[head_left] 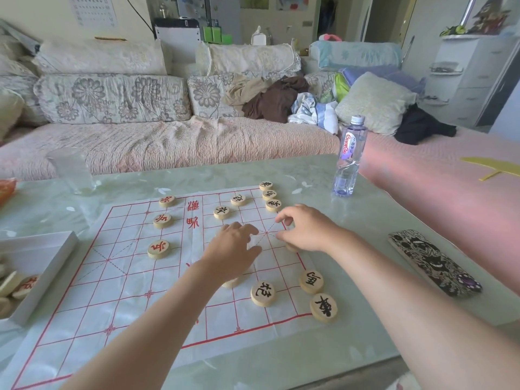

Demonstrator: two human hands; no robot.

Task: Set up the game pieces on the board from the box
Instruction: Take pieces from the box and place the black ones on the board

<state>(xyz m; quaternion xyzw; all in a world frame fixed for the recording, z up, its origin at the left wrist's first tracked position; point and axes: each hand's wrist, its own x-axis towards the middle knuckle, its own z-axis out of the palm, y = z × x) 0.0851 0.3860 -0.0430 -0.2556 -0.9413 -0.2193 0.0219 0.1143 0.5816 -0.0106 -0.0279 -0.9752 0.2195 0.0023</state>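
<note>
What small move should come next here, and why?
Probably set a piece down with the right hand on the board's right edge: that column has black pieces at both ends, a gap mid-way, and both hands hover there. More wait in the box.

One head-worn wide-angle view here, looking forward and down from above the near edge of the pale green glass-topped table point(323, 175). It sits close over the white paper game board with red grid lines point(135, 291), both bare forearms reaching in from the bottom edge. It faces the floral-cushioned sofa point(112, 97) beyond the table's far edge, straight lines bowing near the corners.
</note>
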